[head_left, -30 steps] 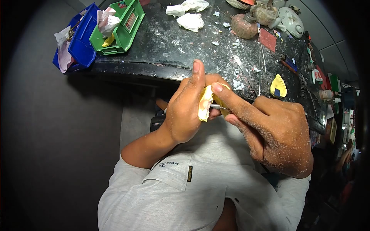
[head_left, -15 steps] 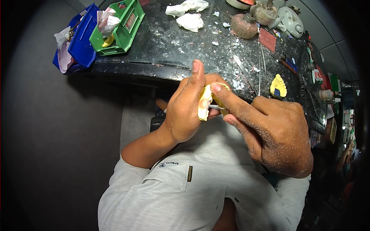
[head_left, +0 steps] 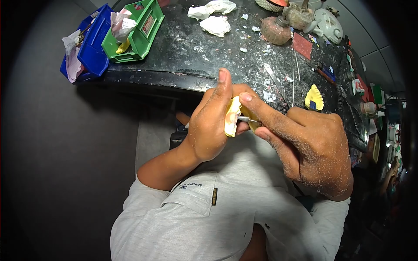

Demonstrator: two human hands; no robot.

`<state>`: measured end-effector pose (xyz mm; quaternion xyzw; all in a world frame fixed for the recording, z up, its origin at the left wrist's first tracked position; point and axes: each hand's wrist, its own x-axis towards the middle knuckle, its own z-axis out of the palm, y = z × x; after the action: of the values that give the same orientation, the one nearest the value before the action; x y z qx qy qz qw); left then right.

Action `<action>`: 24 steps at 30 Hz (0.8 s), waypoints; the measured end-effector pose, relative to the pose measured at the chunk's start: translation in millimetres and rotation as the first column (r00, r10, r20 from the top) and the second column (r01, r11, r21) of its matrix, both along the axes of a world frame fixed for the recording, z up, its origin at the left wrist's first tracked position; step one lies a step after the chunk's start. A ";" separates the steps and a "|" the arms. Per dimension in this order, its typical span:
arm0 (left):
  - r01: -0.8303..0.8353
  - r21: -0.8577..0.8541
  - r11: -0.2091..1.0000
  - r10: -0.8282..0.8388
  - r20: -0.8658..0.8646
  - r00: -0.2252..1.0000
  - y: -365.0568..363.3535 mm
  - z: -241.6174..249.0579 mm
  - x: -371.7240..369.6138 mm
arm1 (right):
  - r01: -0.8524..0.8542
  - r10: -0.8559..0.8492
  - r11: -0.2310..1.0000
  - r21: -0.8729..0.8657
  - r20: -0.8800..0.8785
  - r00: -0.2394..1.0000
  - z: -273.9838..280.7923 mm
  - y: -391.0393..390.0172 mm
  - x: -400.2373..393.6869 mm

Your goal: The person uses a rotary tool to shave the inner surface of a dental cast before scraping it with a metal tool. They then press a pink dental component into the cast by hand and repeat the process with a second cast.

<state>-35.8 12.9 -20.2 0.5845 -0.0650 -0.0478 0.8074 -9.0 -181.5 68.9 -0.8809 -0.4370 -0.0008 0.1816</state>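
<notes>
1. Near the bench [head_left: 152,77], the left hand [head_left: 207,126] grips a yellow mold [head_left: 232,119].
2. The right hand [head_left: 315,150] pinches a metal tool [head_left: 244,118], tip at the mold.
3. Likely grinding; the next touch calls for steady fingers.

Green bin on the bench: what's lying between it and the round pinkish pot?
Crumpled white wads, possibly tissue, and some small white scraps lie between the green bin and the pinkish pot, as the head view shows.
</notes>
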 end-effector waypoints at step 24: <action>-0.013 -0.018 1.000 0.013 -0.027 1.000 -0.8 -2.9 0.8 | 0.000 0.000 0.999 -0.034 0.001 1.000 -0.6 1.3 -0.8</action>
<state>-35.0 12.2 -23.1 0.5769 -0.0508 -0.0496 0.8137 -9.8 -180.2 68.3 -0.8838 -0.4372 0.0065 0.1666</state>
